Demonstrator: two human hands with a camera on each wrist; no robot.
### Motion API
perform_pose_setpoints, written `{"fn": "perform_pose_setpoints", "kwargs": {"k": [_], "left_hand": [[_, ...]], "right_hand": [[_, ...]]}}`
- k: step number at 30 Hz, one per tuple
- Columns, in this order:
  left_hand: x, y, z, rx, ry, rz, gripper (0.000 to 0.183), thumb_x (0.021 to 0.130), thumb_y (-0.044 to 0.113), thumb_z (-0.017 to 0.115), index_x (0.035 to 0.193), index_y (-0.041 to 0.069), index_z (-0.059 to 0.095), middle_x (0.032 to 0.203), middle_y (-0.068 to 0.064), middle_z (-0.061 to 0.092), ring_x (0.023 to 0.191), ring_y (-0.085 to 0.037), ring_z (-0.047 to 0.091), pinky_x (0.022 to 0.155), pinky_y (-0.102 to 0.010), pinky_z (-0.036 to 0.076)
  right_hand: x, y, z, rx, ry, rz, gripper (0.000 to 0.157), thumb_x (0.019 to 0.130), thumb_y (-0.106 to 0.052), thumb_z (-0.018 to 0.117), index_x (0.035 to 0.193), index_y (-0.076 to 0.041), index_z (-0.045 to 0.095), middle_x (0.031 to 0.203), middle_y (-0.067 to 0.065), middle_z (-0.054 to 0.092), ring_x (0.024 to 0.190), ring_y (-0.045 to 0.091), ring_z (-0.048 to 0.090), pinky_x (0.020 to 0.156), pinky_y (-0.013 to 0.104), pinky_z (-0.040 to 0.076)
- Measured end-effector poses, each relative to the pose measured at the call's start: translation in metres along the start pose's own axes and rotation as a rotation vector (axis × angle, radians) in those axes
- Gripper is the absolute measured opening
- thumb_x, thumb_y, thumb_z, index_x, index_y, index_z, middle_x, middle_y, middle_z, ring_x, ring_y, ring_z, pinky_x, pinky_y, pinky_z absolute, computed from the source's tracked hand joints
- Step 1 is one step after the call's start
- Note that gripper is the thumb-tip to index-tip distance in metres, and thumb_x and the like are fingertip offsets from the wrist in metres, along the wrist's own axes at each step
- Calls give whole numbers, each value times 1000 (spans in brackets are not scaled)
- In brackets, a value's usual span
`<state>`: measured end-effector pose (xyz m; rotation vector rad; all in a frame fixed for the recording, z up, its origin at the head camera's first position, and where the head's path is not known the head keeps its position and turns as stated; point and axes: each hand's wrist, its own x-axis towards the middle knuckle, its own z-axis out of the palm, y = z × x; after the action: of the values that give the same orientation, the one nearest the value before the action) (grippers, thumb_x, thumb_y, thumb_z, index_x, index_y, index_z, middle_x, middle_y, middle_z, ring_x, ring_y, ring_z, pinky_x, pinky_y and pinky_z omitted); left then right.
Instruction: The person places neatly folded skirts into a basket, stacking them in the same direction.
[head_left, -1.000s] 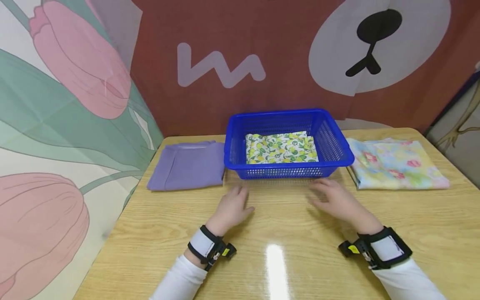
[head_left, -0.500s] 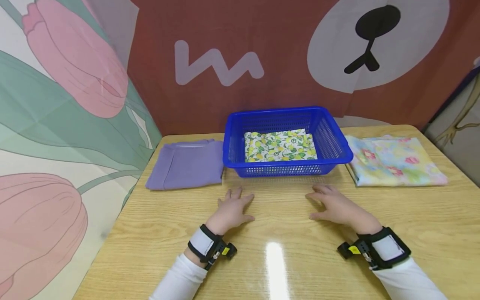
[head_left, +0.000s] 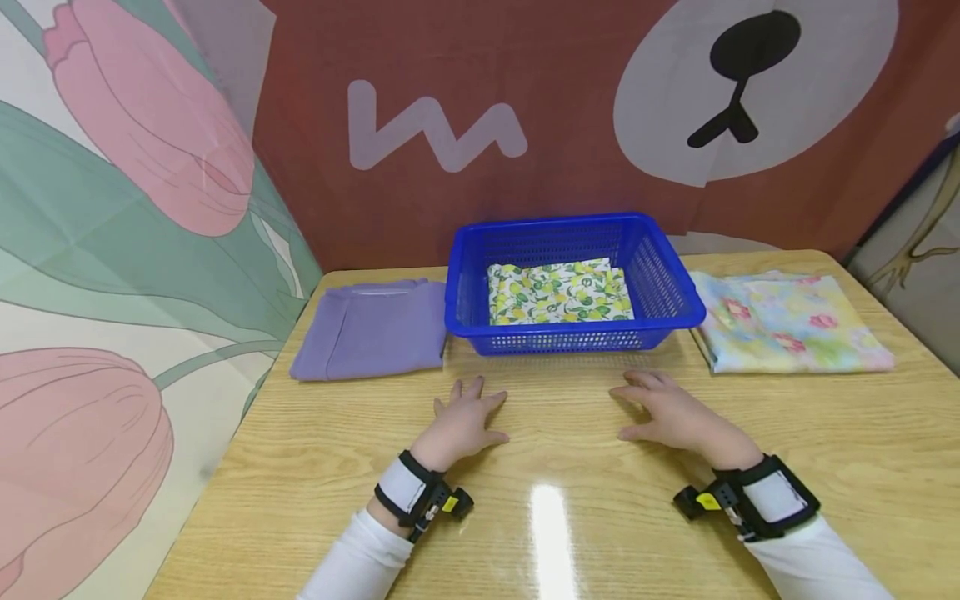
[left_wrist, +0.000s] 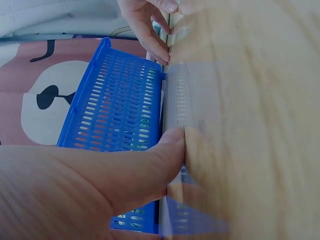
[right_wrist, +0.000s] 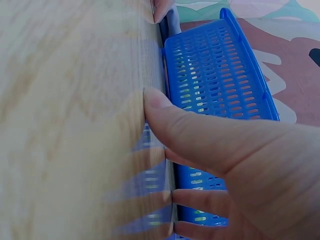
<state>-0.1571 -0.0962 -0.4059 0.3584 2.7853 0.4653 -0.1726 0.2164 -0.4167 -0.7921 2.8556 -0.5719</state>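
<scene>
My left hand rests its spread fingertips on the wooden table, in front of the left end of a blue plastic basket. On the other side, my right hand touches the tabletop with its fingertips, the fingers loosely bent and holding nothing. Inside the basket lies a folded cloth with a lemon print. Both wrist views show the thumb and fingers touching the table, with the basket's slotted wall beyond and apart from them.
A folded purple cloth lies left of the basket. To its right is a folded pastel floral cloth. Behind the table hangs a printed curtain with a bear design, and tulips at the left.
Both hands have drawn slightly back from the basket and settled on the table with fingers spread. The view shifted a little; the basket and cloths have stayed put.
</scene>
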Motion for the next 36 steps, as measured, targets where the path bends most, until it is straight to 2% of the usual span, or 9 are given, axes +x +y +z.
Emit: {"fn": "perform_pose_setpoints", "kwargs": {"k": [6, 9, 14, 19, 23, 29, 36], "left_hand": [[1, -3, -1, -2, -7, 33, 64, 91, 41, 68, 146, 16, 50, 160, -24, 29, 145, -57, 20, 107, -80, 20], [-1, -9, -5, -28, 14, 60, 60, 95, 40, 63, 146, 12, 50, 156, -25, 35, 144, -53, 28, 111, -73, 25], [-4, -22, -22, -44, 115, 106, 51, 99, 32, 58, 139, 1, 54, 140, -24, 56, 131, -43, 52, 111, -54, 41], [0, -43, -46, -22, 210, 63, 53, 100, 31, 56, 139, -3, 51, 133, -25, 62, 122, -43, 59, 105, -53, 46], [8, -69, -62, 11, 234, -15, 63, 100, 35, 54, 145, -6, 41, 137, -30, 56, 126, -47, 54, 107, -57, 43], [24, -111, -82, 40, 162, -134, 70, 102, 35, 47, 155, -1, 20, 151, -39, 30, 140, -59, 28, 116, -66, 25], [38, -132, -91, 50, 118, -229, 64, 105, 36, 38, 156, 3, 21, 152, -42, 23, 141, -62, 18, 115, -69, 21]], "right_hand": [[-1, 2, 1, -8, 7, 1, 60, 81, -32, 79, 130, -2, 63, 141, 33, 48, 130, 58, 40, 102, 66, 41], [-1, 2, 2, -7, 14, -10, 59, 81, -32, 79, 130, -3, 63, 140, 33, 48, 129, 57, 40, 102, 66, 41], [-1, 1, 2, -4, 5, -20, 60, 81, -33, 79, 130, -2, 62, 140, 33, 48, 130, 57, 40, 103, 66, 40], [-1, 1, 0, -4, 0, -12, 61, 82, -33, 78, 132, -2, 61, 141, 33, 47, 131, 58, 39, 104, 67, 38], [0, 1, -1, -3, 4, -16, 61, 82, -33, 78, 132, -2, 61, 141, 33, 47, 131, 57, 39, 104, 67, 38], [0, 0, 0, 10, -5, 3, 60, 83, -32, 78, 132, -2, 61, 142, 33, 47, 131, 57, 38, 105, 67, 38], [0, -1, -1, 19, -23, 20, 61, 83, -32, 77, 133, -2, 59, 143, 33, 45, 132, 57, 36, 105, 67, 38]]}}
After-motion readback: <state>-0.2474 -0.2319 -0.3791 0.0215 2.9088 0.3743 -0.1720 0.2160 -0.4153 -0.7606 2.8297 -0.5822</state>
